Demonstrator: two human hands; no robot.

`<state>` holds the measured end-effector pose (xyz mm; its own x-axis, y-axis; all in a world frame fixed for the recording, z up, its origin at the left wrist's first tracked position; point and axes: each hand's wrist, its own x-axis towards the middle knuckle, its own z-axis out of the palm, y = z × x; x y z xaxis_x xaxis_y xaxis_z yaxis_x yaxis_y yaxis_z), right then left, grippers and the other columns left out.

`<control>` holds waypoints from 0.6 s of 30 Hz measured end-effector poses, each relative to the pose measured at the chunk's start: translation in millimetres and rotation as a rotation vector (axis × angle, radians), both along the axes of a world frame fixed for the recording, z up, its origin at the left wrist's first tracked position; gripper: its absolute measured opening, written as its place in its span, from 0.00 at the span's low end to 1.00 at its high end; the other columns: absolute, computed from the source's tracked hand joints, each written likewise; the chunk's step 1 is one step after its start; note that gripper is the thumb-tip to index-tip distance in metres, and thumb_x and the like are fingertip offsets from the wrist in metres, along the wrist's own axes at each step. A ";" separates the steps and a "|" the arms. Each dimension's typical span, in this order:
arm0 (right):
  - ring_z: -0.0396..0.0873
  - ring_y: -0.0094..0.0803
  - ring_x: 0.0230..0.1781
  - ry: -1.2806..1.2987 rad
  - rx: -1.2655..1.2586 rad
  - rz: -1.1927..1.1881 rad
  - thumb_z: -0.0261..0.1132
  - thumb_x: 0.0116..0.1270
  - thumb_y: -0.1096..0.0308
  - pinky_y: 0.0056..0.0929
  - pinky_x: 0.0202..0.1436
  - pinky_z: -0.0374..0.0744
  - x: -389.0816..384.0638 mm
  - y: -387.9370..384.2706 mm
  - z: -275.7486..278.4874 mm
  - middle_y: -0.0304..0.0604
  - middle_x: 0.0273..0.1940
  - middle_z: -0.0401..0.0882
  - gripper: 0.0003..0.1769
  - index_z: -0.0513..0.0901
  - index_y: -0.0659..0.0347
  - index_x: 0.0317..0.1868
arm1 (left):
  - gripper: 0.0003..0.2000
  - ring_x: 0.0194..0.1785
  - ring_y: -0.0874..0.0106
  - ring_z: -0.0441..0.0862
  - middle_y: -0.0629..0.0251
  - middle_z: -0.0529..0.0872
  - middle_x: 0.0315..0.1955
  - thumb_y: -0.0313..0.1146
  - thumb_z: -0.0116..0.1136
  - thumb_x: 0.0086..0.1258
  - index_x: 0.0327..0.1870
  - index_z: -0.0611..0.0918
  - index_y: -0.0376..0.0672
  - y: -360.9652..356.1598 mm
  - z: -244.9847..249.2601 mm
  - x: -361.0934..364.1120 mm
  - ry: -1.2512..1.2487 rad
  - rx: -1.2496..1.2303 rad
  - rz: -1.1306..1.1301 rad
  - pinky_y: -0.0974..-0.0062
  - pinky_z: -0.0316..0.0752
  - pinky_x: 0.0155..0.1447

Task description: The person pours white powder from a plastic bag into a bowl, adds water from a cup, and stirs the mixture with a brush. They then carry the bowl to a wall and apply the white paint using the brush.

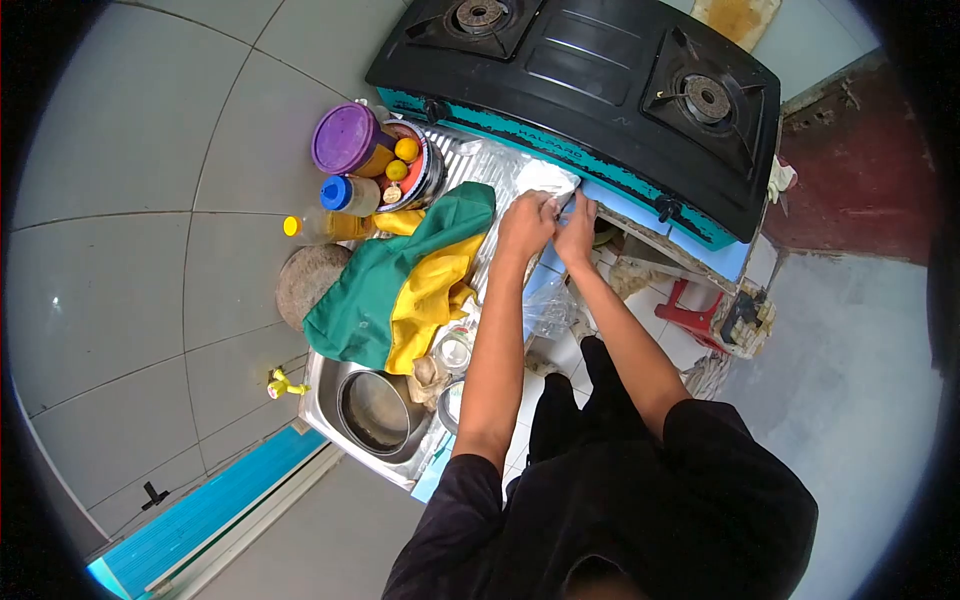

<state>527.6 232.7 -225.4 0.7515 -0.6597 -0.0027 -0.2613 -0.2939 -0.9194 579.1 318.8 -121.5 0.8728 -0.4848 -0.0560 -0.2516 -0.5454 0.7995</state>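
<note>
1. Left hand (527, 226): fingers bent, touching the crumpled white material; whether clamped on it, cannot tell.
2. Right hand (575, 232): just beside the left, fingertips at the table edge; grip hidden, cannot tell.
3. Crumpled white material (547, 179): on the table (468, 158), at 12 o'clock from the hands, just short of the stove.
4. Clear plastic (548, 308): at 6 o'clock, beside the left forearm.
5. Green and yellow cloth (395, 290): rumpled, at 8 o'clock.
6. Stove (590, 70): black top, teal front, two burners, at 12 to 1 o'clock.
7. Red stool (690, 312): below table level, at 4 o'clock.
8. Purple-lidded tub (343, 140): at 10 o'clock, beside round yellow fruits (406, 150).
9. Pot (376, 408): inside the metal sink, between 7 and 8 o'clock.
</note>
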 end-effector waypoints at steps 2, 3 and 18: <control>0.75 0.48 0.49 0.174 -0.041 0.030 0.73 0.55 0.63 0.40 0.51 0.76 -3.8 -4.4 23.9 0.54 0.55 0.69 0.40 0.64 0.65 0.65 | 0.11 0.41 0.49 0.82 0.47 0.84 0.35 0.35 0.53 0.68 0.34 0.85 0.40 7.4 -9.5 0.2 -0.028 0.177 0.064 0.58 0.75 0.47; 0.76 0.44 0.48 0.242 0.032 0.067 0.75 0.52 0.65 0.37 0.51 0.77 -4.2 -7.4 23.6 0.53 0.58 0.65 0.43 0.63 0.65 0.66 | 0.11 0.41 0.48 0.82 0.46 0.84 0.35 0.37 0.53 0.68 0.35 0.85 0.39 9.8 -14.2 0.9 -0.034 0.226 0.052 0.57 0.75 0.47; 0.77 0.35 0.50 0.038 0.185 0.134 0.71 0.55 0.79 0.30 0.45 0.81 -8.7 -32.0 25.9 0.49 0.58 0.68 0.40 0.62 0.62 0.67 | 0.15 0.41 0.56 0.83 0.54 0.85 0.36 0.38 0.64 0.60 0.44 0.81 0.39 -6.5 -24.1 -9.7 -0.100 0.173 0.238 0.61 0.77 0.46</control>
<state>519.0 200.7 -199.5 0.8293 -0.5399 -0.1441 -0.2664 -0.1553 -0.9512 569.4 312.4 -145.6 0.9661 -0.2567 -0.0280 -0.1731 -0.7242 0.6675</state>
